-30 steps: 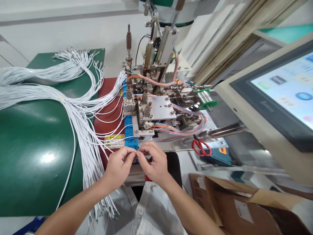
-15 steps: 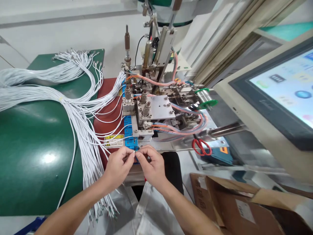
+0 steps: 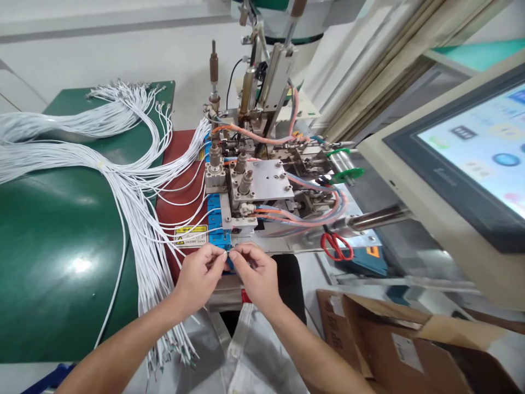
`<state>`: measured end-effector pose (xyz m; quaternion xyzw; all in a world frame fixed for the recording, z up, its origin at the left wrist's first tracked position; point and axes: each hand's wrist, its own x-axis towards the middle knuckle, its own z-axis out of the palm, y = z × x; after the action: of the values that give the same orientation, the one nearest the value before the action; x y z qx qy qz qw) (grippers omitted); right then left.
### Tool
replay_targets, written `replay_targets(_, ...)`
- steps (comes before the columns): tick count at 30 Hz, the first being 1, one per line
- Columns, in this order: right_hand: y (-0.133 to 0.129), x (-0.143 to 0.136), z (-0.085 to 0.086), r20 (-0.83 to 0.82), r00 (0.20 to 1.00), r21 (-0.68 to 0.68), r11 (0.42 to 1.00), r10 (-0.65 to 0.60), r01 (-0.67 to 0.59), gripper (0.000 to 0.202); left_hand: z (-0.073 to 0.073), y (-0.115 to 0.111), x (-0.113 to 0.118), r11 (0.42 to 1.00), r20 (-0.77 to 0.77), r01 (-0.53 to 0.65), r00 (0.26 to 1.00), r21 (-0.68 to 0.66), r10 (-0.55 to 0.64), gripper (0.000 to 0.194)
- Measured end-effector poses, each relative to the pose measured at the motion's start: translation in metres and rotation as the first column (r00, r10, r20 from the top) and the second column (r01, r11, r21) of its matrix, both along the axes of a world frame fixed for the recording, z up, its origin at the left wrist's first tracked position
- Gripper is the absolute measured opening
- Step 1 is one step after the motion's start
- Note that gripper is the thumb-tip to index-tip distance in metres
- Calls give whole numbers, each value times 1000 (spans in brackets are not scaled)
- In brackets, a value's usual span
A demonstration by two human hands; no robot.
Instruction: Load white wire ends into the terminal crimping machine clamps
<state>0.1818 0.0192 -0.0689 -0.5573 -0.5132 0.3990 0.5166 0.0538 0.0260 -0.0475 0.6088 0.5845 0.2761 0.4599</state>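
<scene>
At the front end of a row of blue clamp blocks (image 3: 215, 220), my two hands meet, fingertips a small gap apart. My left hand (image 3: 200, 280) is closed in a pinch on a white cable, whose tip shows faintly between the fingers. Opposite it, my right hand (image 3: 260, 278) pinches with thumb and forefinger at the thin wire end of that cable; the end is too small to make out clearly. Several white cables (image 3: 186, 205) run from a large bundle (image 3: 152, 262) into the blue blocks, and some pass behind my left hand.
Behind the blocks stands a machine with a metal plate (image 3: 266, 180), air hoses (image 3: 307, 219) and a wire spool (image 3: 343, 164). Red-handled scissors (image 3: 337, 246) hang at its edge. A touchscreen (image 3: 479, 148) is at right, above cardboard boxes (image 3: 381, 339). A green mat (image 3: 57, 230) lies left.
My right hand's fingertips have drawn slightly right, widening the gap to my left hand. My left hand stays almost in place. The machine and cable bundle look unchanged.
</scene>
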Motion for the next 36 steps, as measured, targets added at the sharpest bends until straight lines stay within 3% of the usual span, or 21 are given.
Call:
replay_targets(3,-2,0,-7,198,977,201,979,-84,43,10,1,1,-1,1000,-27,22,999,12,-22,19)
replay_targets(6,-1,7,-12,468,873,362,931,-135,-50,7,3,3,-8,995,-86,86,993,53,-81,16)
replay_targets(8,2,14,-14,547,833,295,950,-81,-101,8,5,6,-15,981,-191,142,975,133,-115,15)
replay_targets(12,5,22,-17,538,838,45,989,96,-142,12,7,12,-24,916,-374,316,903,248,-211,14)
replay_targets(15,5,23,-18,547,827,-33,990,133,-137,12,3,14,-24,909,-416,325,887,259,-199,16)
replay_targets(22,4,19,-21,557,820,-85,991,132,-102,12,-5,14,-22,917,-466,316,867,244,-175,18)
replay_targets(30,8,25,-38,490,854,-147,982,177,-120,12,-6,18,-21,922,-491,316,853,221,-175,18)
replay_targets(33,7,28,-36,443,877,-136,981,187,-141,18,-6,18,-22,915,-471,325,863,240,-183,19)
replay_targets(36,10,26,-32,491,849,-106,981,195,-164,24,-7,18,-23,901,-463,347,864,262,-198,20)
